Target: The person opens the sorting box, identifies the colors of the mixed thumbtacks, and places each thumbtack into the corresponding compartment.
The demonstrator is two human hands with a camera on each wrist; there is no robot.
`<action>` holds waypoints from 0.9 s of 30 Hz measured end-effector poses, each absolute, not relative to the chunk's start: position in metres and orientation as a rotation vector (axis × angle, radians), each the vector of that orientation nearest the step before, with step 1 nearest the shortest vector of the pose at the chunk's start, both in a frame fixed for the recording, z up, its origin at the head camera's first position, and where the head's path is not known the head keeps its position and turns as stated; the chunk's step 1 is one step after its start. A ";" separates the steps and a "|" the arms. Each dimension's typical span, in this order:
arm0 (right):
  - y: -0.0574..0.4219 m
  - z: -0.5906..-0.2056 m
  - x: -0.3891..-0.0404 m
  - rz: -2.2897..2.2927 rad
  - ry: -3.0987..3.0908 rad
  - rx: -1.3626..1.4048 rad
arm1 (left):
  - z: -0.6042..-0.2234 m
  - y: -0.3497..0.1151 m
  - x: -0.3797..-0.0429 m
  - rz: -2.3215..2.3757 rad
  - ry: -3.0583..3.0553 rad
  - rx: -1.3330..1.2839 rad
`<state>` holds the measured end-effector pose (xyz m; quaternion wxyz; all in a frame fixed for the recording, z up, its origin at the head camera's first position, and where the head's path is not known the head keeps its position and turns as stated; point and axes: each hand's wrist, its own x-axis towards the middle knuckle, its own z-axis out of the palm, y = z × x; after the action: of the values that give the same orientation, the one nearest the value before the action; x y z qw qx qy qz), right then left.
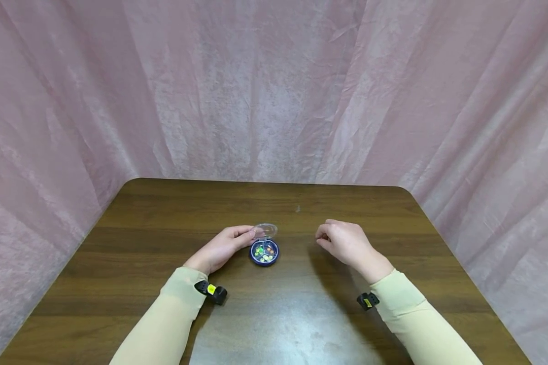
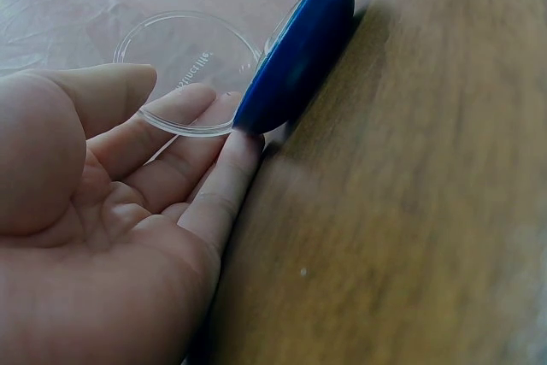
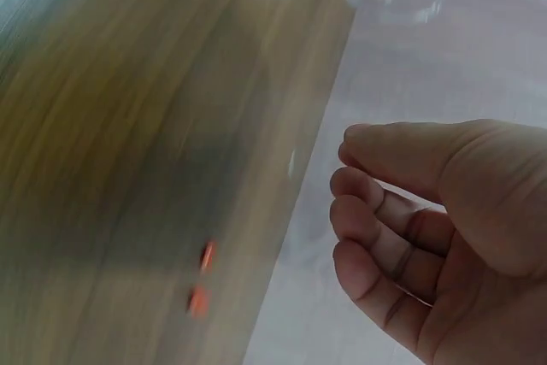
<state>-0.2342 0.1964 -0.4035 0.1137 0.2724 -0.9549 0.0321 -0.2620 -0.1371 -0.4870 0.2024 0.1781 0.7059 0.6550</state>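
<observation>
A small round blue pill case [image 1: 264, 252] lies on the table with its clear lid [image 1: 266, 231] raised. Green, orange and pale yellow pills sit in its compartments. My left hand [image 1: 226, 246] holds the case from the left, the lid between thumb and fingers; in the left wrist view a fingertip [image 2: 244, 147] meets the base beside the hinge. To the right of the case, my right hand [image 1: 344, 243] hovers over the table with curled fingers, thumb and index tips together and nothing visible between them. Two orange pills [image 3: 208, 256] lie on the table in the right wrist view.
The brown wooden table [image 1: 187, 203] has rounded far corners. Pink curtains [image 1: 255, 101] hang behind it and along both sides. A small pale mark [image 1: 298, 208] shows on the tabletop beyond the case. Both wrists wear black straps with small devices [image 1: 212, 291].
</observation>
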 end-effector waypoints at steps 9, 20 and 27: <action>0.248 -0.402 -0.234 0.003 -2.960 0.586 | -0.486 -0.137 -0.262 1.818 1.987 0.495; 0.249 -0.417 -0.238 0.005 -2.975 0.563 | -0.487 -0.135 -0.261 1.831 1.962 0.474; 0.247 -0.421 -0.240 -0.016 -2.963 0.544 | -0.486 -0.136 -0.262 1.812 1.987 0.506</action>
<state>-0.2403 0.2467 -0.4209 0.0643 0.1803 -0.9815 -0.0052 -0.2624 -0.1358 -0.4864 0.2011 0.1812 0.7113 0.6487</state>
